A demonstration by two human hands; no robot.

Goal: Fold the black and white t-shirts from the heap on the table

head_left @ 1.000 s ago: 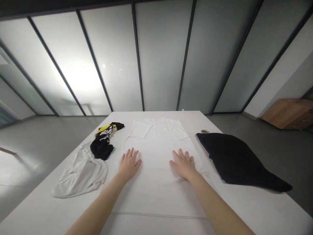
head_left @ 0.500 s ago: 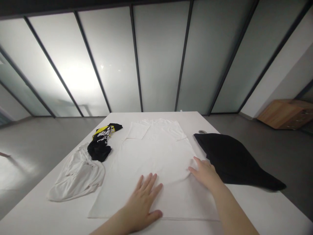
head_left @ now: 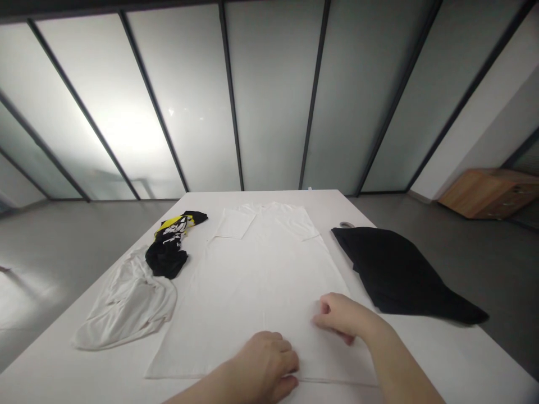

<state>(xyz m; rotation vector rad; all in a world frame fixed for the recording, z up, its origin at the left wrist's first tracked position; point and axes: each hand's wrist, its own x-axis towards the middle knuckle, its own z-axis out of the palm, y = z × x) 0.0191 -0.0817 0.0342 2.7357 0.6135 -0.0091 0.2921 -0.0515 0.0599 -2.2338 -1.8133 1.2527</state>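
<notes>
A white T-shirt (head_left: 252, 280) lies spread flat on the white table (head_left: 421, 342), its collar at the far end and its hem toward me. My left hand (head_left: 269, 359) rests over the shirt near the hem, fingers curled and pressed together with the thumb below them. What is under those fingers is hidden. Above the right part of the shirt, my right hand (head_left: 341, 315) is loosely closed, fingers bent in, and no cloth is seen pulled up by it. One sleeve (head_left: 236, 223) on the left folds over the body of the shirt.
A crumpled white garment (head_left: 130, 306) lies at the left, touching a black garment with yellow and white print (head_left: 168, 247). To the right, a black cloth (head_left: 400, 275) hangs over the table edge, with a small grey ring (head_left: 347, 224) behind it. A wooden cabinet (head_left: 484, 193) stands beyond.
Both hands went from spread flat on the shirt to curled. My left hand shifted right; my right hand came toward me, and the crease beside it smoothed out.
</notes>
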